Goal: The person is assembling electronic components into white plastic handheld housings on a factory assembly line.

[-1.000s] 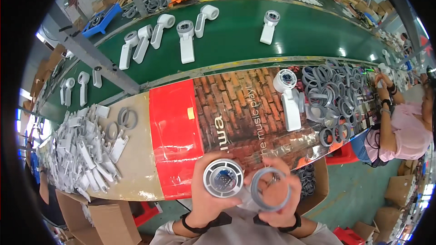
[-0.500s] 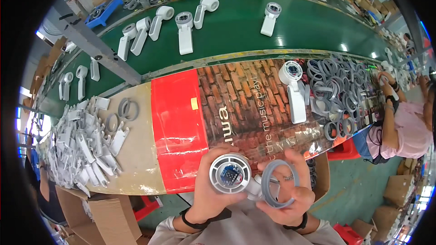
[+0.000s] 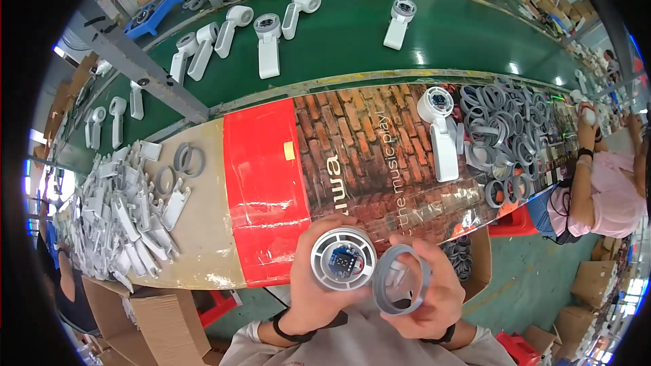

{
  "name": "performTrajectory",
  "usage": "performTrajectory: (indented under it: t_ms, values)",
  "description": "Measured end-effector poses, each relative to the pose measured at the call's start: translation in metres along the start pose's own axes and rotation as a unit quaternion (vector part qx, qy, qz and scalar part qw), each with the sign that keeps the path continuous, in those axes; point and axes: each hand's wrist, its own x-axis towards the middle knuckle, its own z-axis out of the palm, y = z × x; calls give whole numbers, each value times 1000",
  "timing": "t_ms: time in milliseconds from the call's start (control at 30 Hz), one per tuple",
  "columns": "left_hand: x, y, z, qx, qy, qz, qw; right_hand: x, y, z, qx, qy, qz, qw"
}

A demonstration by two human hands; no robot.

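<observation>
My left hand (image 3: 306, 298) is closed around the round head of a white handheld fan (image 3: 344, 234), with a blue circuit board showing inside the open face. The fan's handle is mostly hidden behind a grey ring (image 3: 380, 286) and my right hand. My right hand (image 3: 441, 295) grips that ring by its edge, fingers bent round it. The ring stands tilted just right of the fan head, not fitted over it. Both hands are above the near edge of the table.
Another white fan (image 3: 444, 149) lies on the table beside a heap of grey rings (image 3: 498, 115). White plastic parts (image 3: 125, 210) are piled at the left. More fans lie on the green conveyor belt (image 3: 339, 44). A metal post (image 3: 146, 71) rises at left; a co-worker (image 3: 610, 183) sits at right.
My right hand has brought the grey ring left, closer to the fan head, and turned it a little. The fans on the belt have shifted slightly left.
</observation>
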Motion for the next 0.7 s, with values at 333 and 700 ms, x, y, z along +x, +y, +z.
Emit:
performTrajectory:
  t_ms: [333,700]
  values:
    - [0,4,1,25,5,40,999,-8,11,7,54,40,-35,997]
    - [-1,7,3,36,27,26,999,-10,18,9,84,66,-63,992]
